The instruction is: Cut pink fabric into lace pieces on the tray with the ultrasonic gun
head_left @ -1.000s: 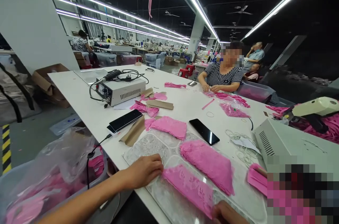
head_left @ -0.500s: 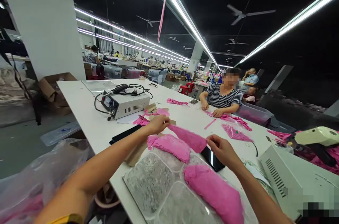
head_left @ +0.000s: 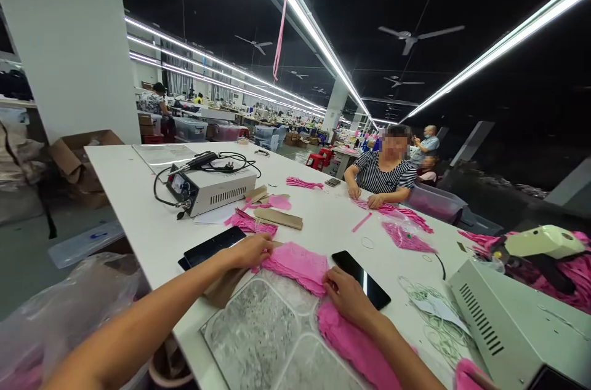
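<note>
In the head view, my left hand [head_left: 258,248] is closed at the left end of a pink lace stack [head_left: 295,264]. My right hand [head_left: 339,288] pinches at the stack's right end, its fingers bent. The stack lies across the far edge of a grey marbled board [head_left: 258,322] with rounded pale outlines. A second, longer pink pile [head_left: 355,347] lies on the board's right side, partly under my right forearm. Beyond my right hand rests a black phone [head_left: 362,279]. A dark flat tablet [head_left: 215,245] is beside my left wrist.
A white box with a cabled tool [head_left: 224,190] stands at the back left of the white table [head_left: 152,218]. Across it, a person in stripes [head_left: 385,171] handles pink strips. A pale machine [head_left: 517,316] and loose threads lie right.
The pink piece stretched between my hands has come down onto the stack. Both hands have lowered toward the board, and the view has shifted slightly.
</note>
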`<state>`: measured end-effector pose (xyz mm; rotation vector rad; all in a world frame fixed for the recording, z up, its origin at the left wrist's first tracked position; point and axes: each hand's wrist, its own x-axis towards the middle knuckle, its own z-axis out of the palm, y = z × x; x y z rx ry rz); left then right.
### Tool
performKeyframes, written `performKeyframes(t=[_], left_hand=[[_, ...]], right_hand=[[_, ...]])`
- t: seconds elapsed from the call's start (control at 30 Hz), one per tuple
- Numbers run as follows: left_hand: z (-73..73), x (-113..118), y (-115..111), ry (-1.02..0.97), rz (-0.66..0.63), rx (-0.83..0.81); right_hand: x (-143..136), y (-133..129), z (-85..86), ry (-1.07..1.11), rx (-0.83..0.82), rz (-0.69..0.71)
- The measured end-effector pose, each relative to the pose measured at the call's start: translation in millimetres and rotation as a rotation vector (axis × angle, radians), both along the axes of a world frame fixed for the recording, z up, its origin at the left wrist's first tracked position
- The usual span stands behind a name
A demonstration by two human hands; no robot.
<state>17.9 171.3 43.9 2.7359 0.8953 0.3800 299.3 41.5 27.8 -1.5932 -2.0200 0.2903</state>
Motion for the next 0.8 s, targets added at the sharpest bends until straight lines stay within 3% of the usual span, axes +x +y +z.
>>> performKeyframes(t=[0.17, 0.33, 0.43, 0.6, 0.8], left_hand=[[14.5, 13, -30, -0.12, -0.074, 0.061], [9.5, 59, -91, -0.182, -0.332, 0.035], [-1.2, 92, -112, -0.172, -0.441, -0.024], [-18.8, 118, -111, -0.139, -0.413, -0.072], [-14.8, 118, -110, -0.073, -0.348, -0.025]], right_hand=[[20, -43, 14.2, 0.054, 0.068, -0.141], [47, -111, -1.9, 0.128, 0.082, -0.273], [60, -140, -13.6, 0.223, 0.048, -0.359], [65, -154, -26.4, 0.268, -0.024, -0.349], [63, -155, -36.4, 0.297, 0.026, -0.317]])
